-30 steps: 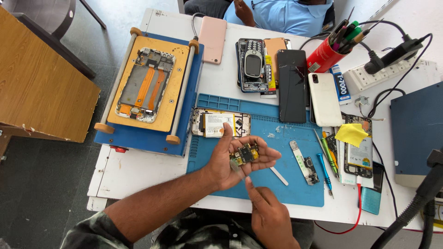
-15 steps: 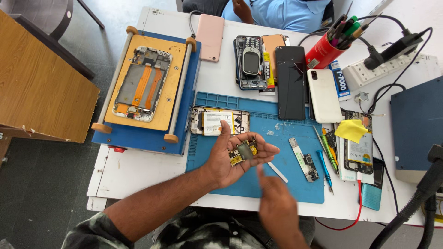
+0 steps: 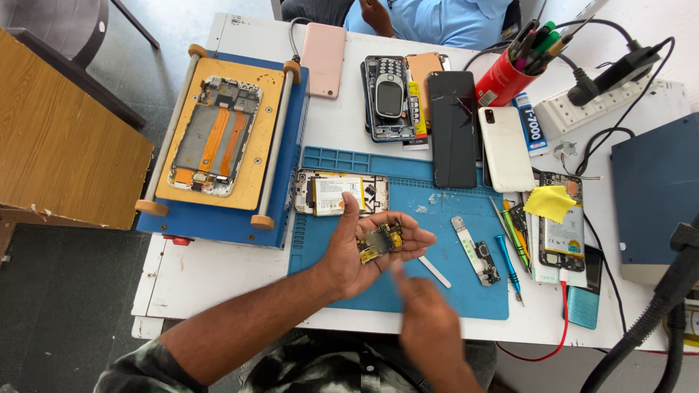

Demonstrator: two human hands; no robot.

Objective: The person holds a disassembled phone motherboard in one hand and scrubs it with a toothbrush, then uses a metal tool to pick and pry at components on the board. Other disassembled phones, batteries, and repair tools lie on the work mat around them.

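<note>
The right hand is nearest, low in the picture. It is blurry, so I cannot tell if it is open or closed. One finger points up toward the other hand. Nothing shows in it.

Just above it, the left hand lies palm up and open, like a little plate. A small circuit board with gold bits rests on the fingers. The hand is not squeezing it. The thumb sticks up.

Both hands are over a blue mat on the white tabletop. On the mat, right of the hands, lie a thin white stick, a long grey part and a blue screwdriver. Just behind the left hand is an open phone with its insides showing.

To the left sits a blue machine with a yellow plate and a phone frame on it.

Farther back are a pink phone, an old button phone, a black phone and a white phone. A red cup holds pens. At the far edge, a person in a blue shirt sits.
</note>
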